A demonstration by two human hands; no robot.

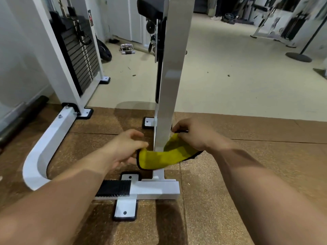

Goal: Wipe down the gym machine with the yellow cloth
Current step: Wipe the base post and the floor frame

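1. The yellow cloth (164,159) is held stretched between 2 hands, low against the near face of the white upright post (170,96) of the gym machine, just above the base bar (155,190).
2. The left hand (126,147) is closed on the cloth's left end, pinched between thumb and fingers; the right hand (192,134) is closed on the right end, beside the post's right edge.
3. The cloth appears to be wrapped partly around the post's foot; whether it presses firmly on the metal cannot be told.
4. For a good wipe, the cloth is best kept taut and drawn back and forth, so that the front and both side faces are covered, then worked up or down the post.
5. The bolted foot plates (125,209) and the black ribbed tread (115,188) are judged likely to trap dust.
6. A small label (90,17) is seen near the weight stack (77,55), but no writing on it can be read.
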